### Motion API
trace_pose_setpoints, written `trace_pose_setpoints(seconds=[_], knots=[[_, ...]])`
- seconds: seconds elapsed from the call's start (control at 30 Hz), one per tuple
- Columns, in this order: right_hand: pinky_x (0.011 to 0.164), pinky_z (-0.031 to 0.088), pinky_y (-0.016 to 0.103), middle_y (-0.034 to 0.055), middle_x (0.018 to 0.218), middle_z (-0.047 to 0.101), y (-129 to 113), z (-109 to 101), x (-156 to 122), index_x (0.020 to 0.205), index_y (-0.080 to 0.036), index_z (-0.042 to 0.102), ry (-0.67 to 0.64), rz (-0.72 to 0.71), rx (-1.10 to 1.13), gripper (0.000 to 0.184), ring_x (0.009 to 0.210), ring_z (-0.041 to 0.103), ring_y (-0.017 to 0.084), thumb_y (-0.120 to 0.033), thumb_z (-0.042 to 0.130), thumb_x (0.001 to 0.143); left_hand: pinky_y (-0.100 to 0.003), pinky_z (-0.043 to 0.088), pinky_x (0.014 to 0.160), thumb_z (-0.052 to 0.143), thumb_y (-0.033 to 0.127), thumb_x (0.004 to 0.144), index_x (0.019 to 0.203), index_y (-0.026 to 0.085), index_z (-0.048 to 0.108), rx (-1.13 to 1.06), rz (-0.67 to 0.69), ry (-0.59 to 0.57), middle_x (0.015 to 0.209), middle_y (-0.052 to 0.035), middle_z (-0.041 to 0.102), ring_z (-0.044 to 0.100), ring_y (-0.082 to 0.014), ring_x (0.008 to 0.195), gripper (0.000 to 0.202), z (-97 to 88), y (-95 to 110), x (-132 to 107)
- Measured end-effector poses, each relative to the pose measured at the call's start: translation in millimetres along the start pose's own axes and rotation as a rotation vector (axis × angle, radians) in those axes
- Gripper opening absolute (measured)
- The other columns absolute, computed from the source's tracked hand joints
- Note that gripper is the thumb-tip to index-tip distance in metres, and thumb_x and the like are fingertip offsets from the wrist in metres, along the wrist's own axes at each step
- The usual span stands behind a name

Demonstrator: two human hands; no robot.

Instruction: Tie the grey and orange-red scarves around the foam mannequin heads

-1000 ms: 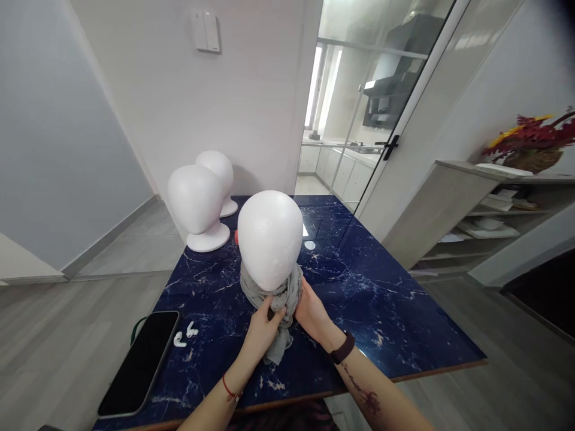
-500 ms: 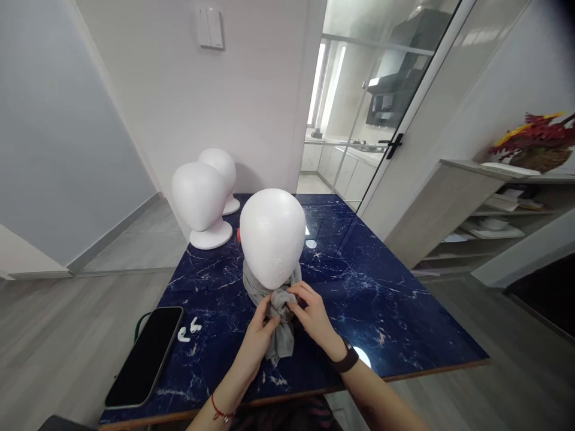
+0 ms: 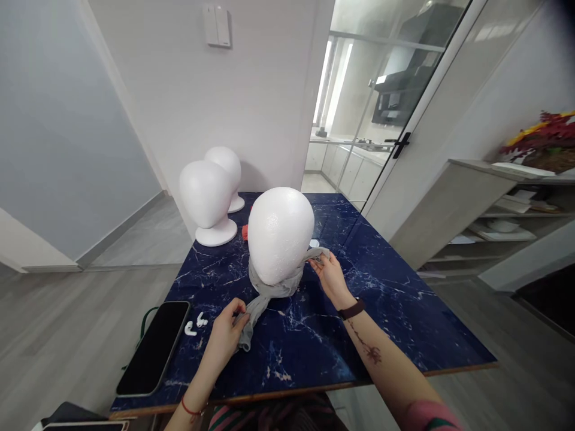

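Two ends of the gray scarf are drawn apart below the white head.
One end is pinched by the fingers of the left hand, the other by those of the right hand; the scarf is wrapped around beneath the head, above the surface. If pulled unevenly, the head could be tipped, being steadied by neither hand; if pinched too lightly, the wrap could be loosened.

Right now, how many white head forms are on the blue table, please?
3. One head form is in front, with the gray scarf around its neck; a second stands at the table's far left, and a third behind it, partly hidden.
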State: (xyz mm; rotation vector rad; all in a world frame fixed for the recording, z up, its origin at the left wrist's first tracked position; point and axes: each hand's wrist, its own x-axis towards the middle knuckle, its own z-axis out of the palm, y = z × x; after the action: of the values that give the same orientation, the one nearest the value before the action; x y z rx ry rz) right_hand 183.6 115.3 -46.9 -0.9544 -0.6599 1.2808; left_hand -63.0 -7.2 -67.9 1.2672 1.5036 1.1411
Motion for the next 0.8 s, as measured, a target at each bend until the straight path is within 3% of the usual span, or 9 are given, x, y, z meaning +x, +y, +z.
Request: trace_pose_setpoints(seconds=[0.1, 0.2, 0.27, 0.33, 0.4, 0.47, 0.63, 0.73, 0.8], knots=[[0.069, 0.050, 0.028, -0.0001, 0.085, 0.060, -4.9, -1.8, -14.8, 0.088, -0.020, 0.049, 0.056, -0.185, -0.101, 0.016, 0.072, 0.060, 0.013, -0.031, 0.054, 0.077, -0.027, 0.046, 0.073, 0.061, 0.031, 0.070, 0.079, 0.019, 0.063, 0.048, 0.015, -0.142, 0.080, -0.0025, 0.065, 0.059, -0.0174, 0.077, 0.015, 11.0, 6.5, -1.4], [0.074, 0.048, 0.031, 0.0029, 0.090, 0.060, -1.4, -4.4, -61.7, 0.096, -0.021, 0.051, -0.029, -0.586, -0.497, 0.013, 0.079, 0.058, 0.015, -0.025, 0.045, 0.085, -0.031, 0.044, 0.086, 0.060, 0.031, 0.072, 0.091, 0.017, 0.067, -0.034, 0.011, -0.277, 0.094, -0.0071, 0.069, 0.060, -0.0217, 0.092, 0.024, 29.4, 11.4, -1.1], [0.082, 0.046, 0.033, 0.0055, 0.100, 0.060, 5.1, -5.5, -98.6, 0.100, -0.022, 0.053, -0.350, -0.888, -0.768, 0.018, 0.092, 0.056, 0.017, -0.016, 0.043, 0.085, -0.032, 0.043, 0.089, 0.059, 0.030, 0.072, 0.094, 0.016, 0.068, -0.135, -0.006, -0.332, 0.098, -0.0081, 0.069, 0.061, -0.0225, 0.094, 0.027, 40.9, 13.1, 0.8], [0.090, 0.043, 0.034, 0.0056, 0.110, 0.059, 13.1, -5.8, -128.2, 0.100, -0.023, 0.054, -0.759, -1.077, -0.979, 0.023, 0.103, 0.053, 0.017, -0.010, 0.044, 0.084, -0.032, 0.045, 0.087, 0.059, 0.028, 0.070, 0.095, 0.015, 0.068, -0.246, -0.069, -0.348, 0.096, -0.0079, 0.070, 0.062, -0.0219, 0.089, 0.030, 49.7, 14.3, 3.5], [0.094, 0.040, 0.035, 0.0034, 0.112, 0.060, 19.8, -6.4, -145.4, 0.099, -0.023, 0.055, -1.024, -1.109, -1.164, 0.022, 0.109, 0.049, 0.018, -0.010, 0.046, 0.084, -0.032, 0.046, 0.083, 0.057, 0.024, 0.070, 0.099, 0.014, 0.067, -0.333, -0.157, -0.346, 0.093, -0.0073, 0.071, 0.062, -0.0201, 0.083, 0.032, 55.3, 16.0, 6.0], [0.098, 0.037, 0.037, 0.0027, 0.111, 0.061, 22.2, -9.0, -151.1, 0.101, -0.023, 0.056, -1.125, -1.030, -1.315, 0.020, 0.112, 0.047, 0.019, -0.015, 0.050, 0.084, -0.032, 0.046, 0.083, 0.053, 0.023, 0.072, 0.102, 0.014, 0.066, -0.382, -0.205, -0.350, 0.094, -0.0067, 0.071, 0.062, -0.0185, 0.081, 0.034, 57.3, 18.3, 7.6], [0.104, 0.030, 0.044, 0.0051, 0.123, 0.055, 9.0, -25.9, -147.1, 0.116, -0.023, 0.051, -1.034, -0.867, -1.301, 0.040, 0.111, 0.048, 0.021, -0.020, 0.056, 0.076, -0.035, 0.041, 0.092, 0.049, 0.026, 0.075, 0.095, 0.017, 0.069, -0.197, -0.086, -0.358, 0.098, -0.0065, 0.069, 0.060, -0.0206, 0.093, 0.030, 40.4, 21.9, 10.0], [0.092, 0.040, 0.038, 0.0075, 0.107, 0.060, 1.2, -31.1, -140.9, 0.107, -0.020, 0.053, -0.613, -0.844, -1.033, 0.026, 0.098, 0.055, 0.019, -0.022, 0.051, 0.081, -0.036, 0.039, 0.093, 0.050, 0.033, 0.076, 0.081, 0.018, 0.070, 0.039, 0.064, -0.176, 0.095, -0.0075, 0.067, 0.058, -0.0223, 0.095, 0.025, 20.9, 22.4, 13.9], [0.077, 0.044, 0.030, 0.0052, 0.088, 0.062, 1.4, -25.4, -132.9, 0.094, -0.019, 0.056, -0.312, -0.662, -0.909, 0.013, 0.083, 0.057, 0.017, -0.025, 0.048, 0.086, -0.035, 0.040, 0.088, 0.052, 0.040, 0.076, 0.078, 0.018, 0.069, 0.110, 0.082, -0.087, 0.090, -0.0077, 0.066, 0.058, -0.0222, 0.090, 0.028, 13.5, 24.4, 17.0]])
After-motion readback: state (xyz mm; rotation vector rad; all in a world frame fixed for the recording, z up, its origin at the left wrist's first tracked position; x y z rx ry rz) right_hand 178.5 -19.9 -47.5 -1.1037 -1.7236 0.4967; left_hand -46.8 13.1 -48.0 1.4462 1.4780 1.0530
